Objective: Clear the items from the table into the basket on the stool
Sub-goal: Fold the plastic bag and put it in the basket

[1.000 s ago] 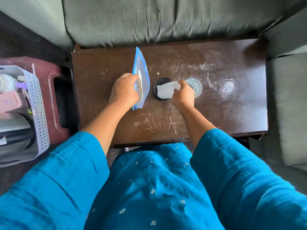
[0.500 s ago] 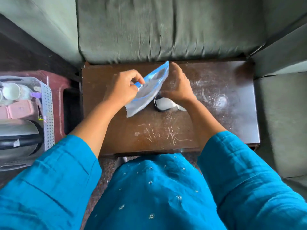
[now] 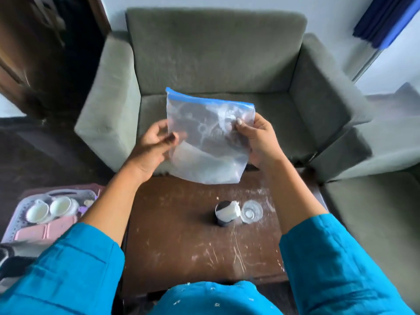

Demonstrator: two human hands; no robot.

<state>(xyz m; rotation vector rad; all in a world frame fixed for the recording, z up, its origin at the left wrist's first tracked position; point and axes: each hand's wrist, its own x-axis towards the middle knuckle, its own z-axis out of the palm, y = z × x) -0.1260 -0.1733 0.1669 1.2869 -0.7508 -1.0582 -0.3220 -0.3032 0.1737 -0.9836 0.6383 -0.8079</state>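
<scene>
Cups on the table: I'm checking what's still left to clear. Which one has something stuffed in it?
The dark cup, left of the clear glass; white paper sticks out of it. The glass looks empty.

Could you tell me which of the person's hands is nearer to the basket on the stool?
Left. The left hand grips the zip bag's left edge, up and to the right of the basket; the right hand grips the bag's far edge, farther away.

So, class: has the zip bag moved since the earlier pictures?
Yes. The zip bag has gone up off the table, and both hands hold it in front of the armchair.
</scene>
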